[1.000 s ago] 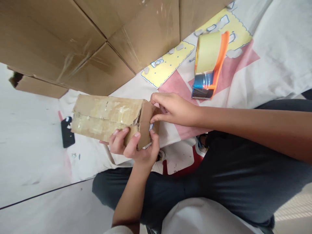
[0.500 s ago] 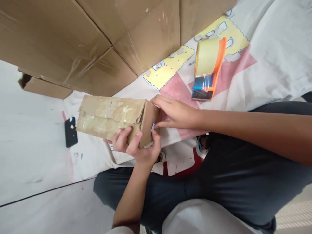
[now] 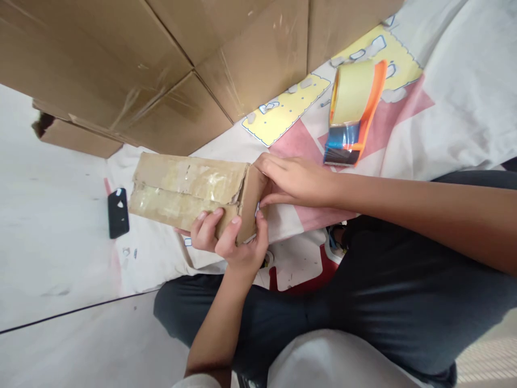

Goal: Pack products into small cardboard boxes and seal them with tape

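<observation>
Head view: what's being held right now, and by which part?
A taped cardboard box: the left hand grips its near edge by the picture's right end; the right hand touches that end, its hold unclear.

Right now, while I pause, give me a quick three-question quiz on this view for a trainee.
1. What color is the side frame of the tape dispenser?
2. Where is the right hand? a) on the black phone-like item; b) at one end of the small cardboard box; c) on a yellow sheet.
3. True or false: the left hand holds the tape dispenser.
Key: 1, orange; 2, b; 3, false, it grips the small cardboard box.
</observation>
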The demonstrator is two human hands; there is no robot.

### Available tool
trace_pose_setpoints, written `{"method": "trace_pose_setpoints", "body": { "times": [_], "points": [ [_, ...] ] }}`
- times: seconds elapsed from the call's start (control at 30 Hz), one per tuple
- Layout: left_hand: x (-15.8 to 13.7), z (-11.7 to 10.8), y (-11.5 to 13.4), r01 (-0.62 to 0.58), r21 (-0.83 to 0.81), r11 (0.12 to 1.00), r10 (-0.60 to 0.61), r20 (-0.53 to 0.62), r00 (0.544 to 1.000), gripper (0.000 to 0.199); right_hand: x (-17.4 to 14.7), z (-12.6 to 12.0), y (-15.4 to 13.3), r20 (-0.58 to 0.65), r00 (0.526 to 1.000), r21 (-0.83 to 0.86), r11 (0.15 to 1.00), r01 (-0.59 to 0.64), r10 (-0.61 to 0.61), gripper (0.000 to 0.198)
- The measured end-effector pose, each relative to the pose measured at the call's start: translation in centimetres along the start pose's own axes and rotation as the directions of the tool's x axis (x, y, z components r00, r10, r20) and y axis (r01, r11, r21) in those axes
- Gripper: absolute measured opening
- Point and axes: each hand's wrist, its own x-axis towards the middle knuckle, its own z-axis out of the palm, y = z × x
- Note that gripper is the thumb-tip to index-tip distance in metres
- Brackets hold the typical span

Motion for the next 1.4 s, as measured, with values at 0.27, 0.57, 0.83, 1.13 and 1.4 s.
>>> {"method": "trace_pose_setpoints", "body": {
  "times": [0.27, 0.57, 0.83, 1.13, 1.4],
  "points": [
    [-0.04, 0.37, 0.14, 0.018, 0.027, 0.999, -0.017, -0.029, 0.999, 0.051, -0.21, 0.00, -0.40, 0.006, 1.000, -0.084, 0.996, -0.025, 0.025, 0.055],
    [0.02, 0.43, 0.29, 0.014, -0.010, 1.000, -0.015, -0.041, 0.999, 0.052, -0.42, -0.13, -0.44, 0.038, 0.999, -0.039, 0.999, -0.024, 0.025, 0.058],
    [0.04, 0.25, 0.09, -0.002, -0.020, 1.000, 0.002, -0.023, 1.000, 0.059, -0.21, -0.58, -0.25, 0.032, 0.999, 0.038, 0.999, 0.009, -0.011, 0.048],
    [-0.03, 0.31, 0.00, -0.007, -0.067, 0.998, 0.004, -0.046, 0.999, 0.060, -0.14, -0.45, -0.07, 0.011, 1.000, 0.089, 0.996, 0.011, -0.012, 0.046],
    [-0.06, 0.27, -0.08, -0.012, -0.037, 0.999, 0.010, -0.051, 0.999, 0.059, -0.65, -0.20, -0.64, -0.053, 0.999, 0.192, 0.981, 0.004, 0.006, 0.049]
  ]
}}
